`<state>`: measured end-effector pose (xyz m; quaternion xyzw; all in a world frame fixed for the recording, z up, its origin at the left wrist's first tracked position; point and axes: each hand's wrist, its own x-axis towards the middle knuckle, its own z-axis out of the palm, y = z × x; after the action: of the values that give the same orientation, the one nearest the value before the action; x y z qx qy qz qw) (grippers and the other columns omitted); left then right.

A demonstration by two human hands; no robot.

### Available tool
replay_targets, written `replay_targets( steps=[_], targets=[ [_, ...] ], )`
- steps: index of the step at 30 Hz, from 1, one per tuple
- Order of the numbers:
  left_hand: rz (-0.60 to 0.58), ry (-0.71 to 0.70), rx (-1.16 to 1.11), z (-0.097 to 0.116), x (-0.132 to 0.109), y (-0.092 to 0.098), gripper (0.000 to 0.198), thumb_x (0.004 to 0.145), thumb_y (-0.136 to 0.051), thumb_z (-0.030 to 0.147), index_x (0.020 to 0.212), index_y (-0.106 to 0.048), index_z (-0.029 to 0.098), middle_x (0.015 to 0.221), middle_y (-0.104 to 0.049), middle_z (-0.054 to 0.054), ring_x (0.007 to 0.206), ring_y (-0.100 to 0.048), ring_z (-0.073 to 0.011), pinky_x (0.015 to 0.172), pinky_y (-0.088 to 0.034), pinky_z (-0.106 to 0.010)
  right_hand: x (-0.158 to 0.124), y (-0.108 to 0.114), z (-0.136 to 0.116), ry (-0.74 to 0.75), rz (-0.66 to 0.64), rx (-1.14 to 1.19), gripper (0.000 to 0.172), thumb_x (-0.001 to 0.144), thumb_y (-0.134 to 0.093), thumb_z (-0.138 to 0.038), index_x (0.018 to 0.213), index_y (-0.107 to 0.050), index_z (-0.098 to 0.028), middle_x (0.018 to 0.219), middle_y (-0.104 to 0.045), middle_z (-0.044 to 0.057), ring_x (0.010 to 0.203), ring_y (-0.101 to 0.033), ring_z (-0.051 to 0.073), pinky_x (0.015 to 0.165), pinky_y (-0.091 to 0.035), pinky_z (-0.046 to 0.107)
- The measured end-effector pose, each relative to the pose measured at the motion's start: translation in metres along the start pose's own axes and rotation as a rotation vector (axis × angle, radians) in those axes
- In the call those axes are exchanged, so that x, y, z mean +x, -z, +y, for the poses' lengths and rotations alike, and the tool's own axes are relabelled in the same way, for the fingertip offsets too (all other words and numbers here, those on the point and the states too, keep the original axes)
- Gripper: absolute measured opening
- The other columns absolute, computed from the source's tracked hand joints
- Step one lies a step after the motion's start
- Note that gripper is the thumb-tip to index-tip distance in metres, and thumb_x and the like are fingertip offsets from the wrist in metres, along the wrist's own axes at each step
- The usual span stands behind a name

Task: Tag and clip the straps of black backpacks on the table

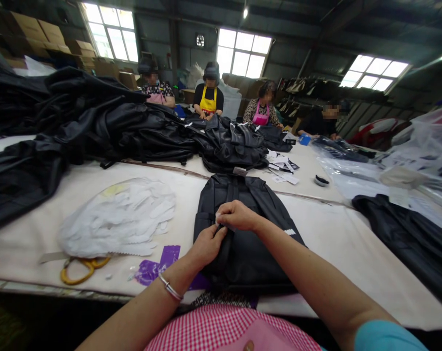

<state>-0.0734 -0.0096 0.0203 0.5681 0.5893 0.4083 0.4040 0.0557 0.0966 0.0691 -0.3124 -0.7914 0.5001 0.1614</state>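
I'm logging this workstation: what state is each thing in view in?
Backpack: lying on the table, straps up
Left hand: pinching, over backpack
Right hand: pinching, close to the left
White strips: heaped loosely
Scissors: partly hidden by strips; open or shut unclear
Purple wrapper: creased
Other black bags: piled up
Cardboard boxes: stacked
Ceiling lamp: lit

Bright light glares through the far white windows with square glass panes (243,52), and a small, round white lamp (245,12) glows above. The dark metal roof (294,17) looks dim. On the right, shiny clear plastic (420,139) looks smeary and stretched.
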Motion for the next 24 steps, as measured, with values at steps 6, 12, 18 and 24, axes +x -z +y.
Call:
replay_targets(
  steps=[6,12,18,24],
  targets=[
    [-0.034,0.078,0.003,-0.004,0.005,0.0,0.043,0.09,-0.042,0.048,0.086,-0.07,0.015,0.078,-0.069,-0.007,0.072,-0.061,-0.0216,0.065,-0.042,-0.03,-0.001,-0.014,0.012,-0.031,0.115,0.197,0.025,0.073,-0.065,-0.037,0.068,-0.069,-0.014,0.058,-0.058,-0.001,0.046,-0.044,0.008,0.044,-0.033,0.02],
    [-0.01,0.191,-0.033,-0.011,0.006,-0.001,0.041,0.087,-0.046,0.047,0.072,-0.066,0.014,0.066,-0.063,-0.003,0.059,-0.054,-0.0165,0.055,-0.036,-0.027,-0.013,-0.01,0.019,0.054,0.246,-0.001,0.02,0.077,-0.064,-0.034,0.072,-0.071,-0.016,0.071,-0.066,0.003,0.065,-0.058,0.013,0.059,-0.044,0.022],
    [-0.037,0.177,-0.101,-0.011,0.004,-0.001,0.041,0.086,-0.047,0.048,0.078,-0.069,0.014,0.072,-0.067,-0.004,0.065,-0.058,-0.0181,0.057,-0.039,-0.027,-0.021,-0.012,0.017,-0.052,0.111,-0.071,0.026,0.083,-0.054,-0.028,0.094,-0.073,-0.015,0.064,-0.063,0.0,0.058,-0.054,0.012,0.056,-0.042,0.023],
    [-0.039,0.103,-0.073,-0.005,0.003,0.001,0.039,0.087,-0.047,0.044,0.088,-0.072,0.014,0.082,-0.071,-0.006,0.079,-0.062,-0.0217,0.067,-0.042,-0.028,-0.015,-0.012,0.002,-0.263,0.054,-0.065,0.054,0.068,-0.053,-0.008,0.12,-0.064,-0.012,0.059,-0.061,-0.002,0.053,-0.053,0.012,0.05,-0.04,0.022]
  ],
)
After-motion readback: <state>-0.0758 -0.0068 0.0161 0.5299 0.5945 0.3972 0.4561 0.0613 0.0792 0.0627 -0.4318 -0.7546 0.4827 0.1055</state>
